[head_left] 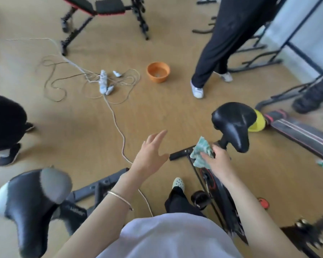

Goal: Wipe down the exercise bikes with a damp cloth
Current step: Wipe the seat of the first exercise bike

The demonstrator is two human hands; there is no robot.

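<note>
My right hand grips a crumpled green-and-white cloth just below the black saddle of the exercise bike on my right, close to its seat post. That bike's black frame with a red-ringed flywheel runs down toward my body. My left hand hovers over the floor with fingers spread, holding nothing. A second bike's black and grey saddle sits at the lower left, its frame stretching toward my left wrist.
An orange basin stands on the wooden floor ahead. A power strip with tangled white cables lies left of it, one cable running toward my feet. Another person's legs stand ahead on the right. A weight bench is at the back.
</note>
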